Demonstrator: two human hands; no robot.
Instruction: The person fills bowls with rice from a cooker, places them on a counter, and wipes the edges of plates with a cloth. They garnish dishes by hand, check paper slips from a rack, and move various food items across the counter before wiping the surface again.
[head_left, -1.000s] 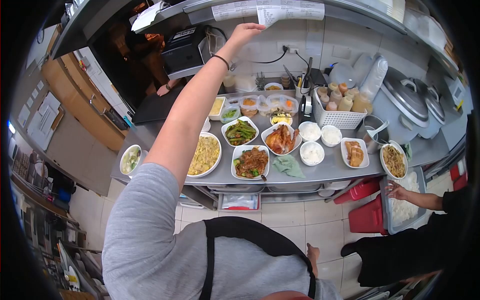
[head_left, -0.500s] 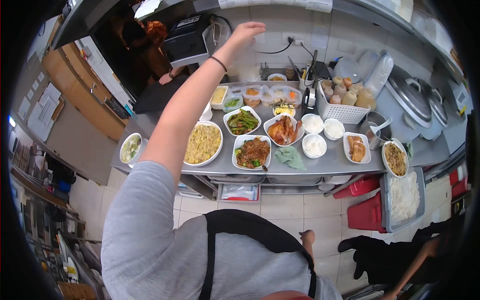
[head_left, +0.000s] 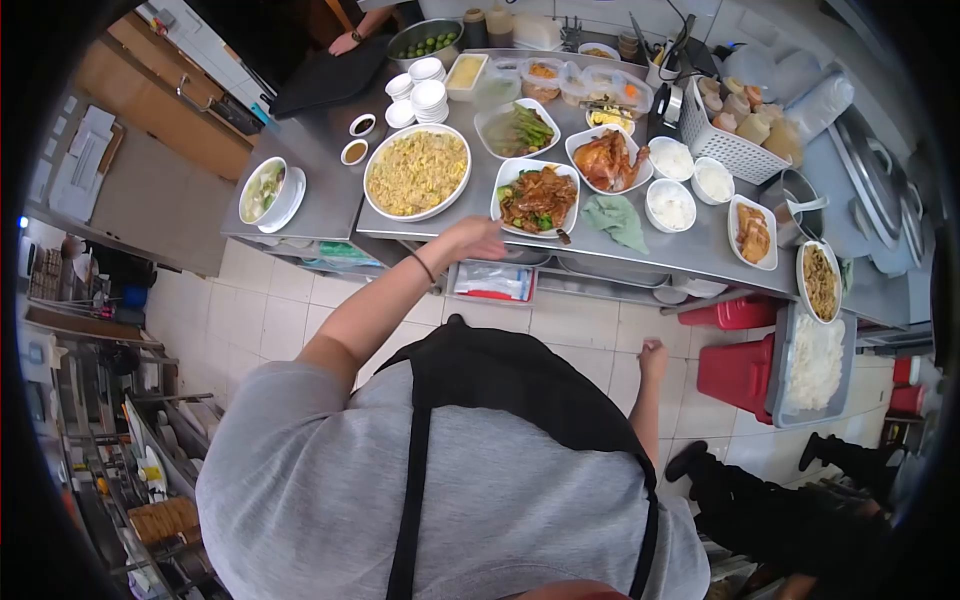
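Farthest to the left of the left hand, a white bowl of pale soup sits close to the left end of the stainless steel counter, with little bare steel around it. Nearer, up and to the left of the hand, lies a round white plate of yellow fried rice, its rim close to the counter's front edge.

The left hand hangs palm down right at that front edge, fingers loosely spread and empty. The white square plate of brown stir-fried meat with green pieces is just beyond and to the right of its fingertips, apart from them; a narrow strip of bare steel runs between plate and edge. A crumpled green cloth lies further right, also near the edge.

Below the hand, under the counter lip, a shelf holds a clear plastic packet, and the pale tiled floor lies open between the counter and the person's body.

The right hand hangs low beside the body over the tiles, fingers curled; I cannot tell whether it grips anything. To its right, red plastic bins and a grey tray of white rice crowd the floor space.
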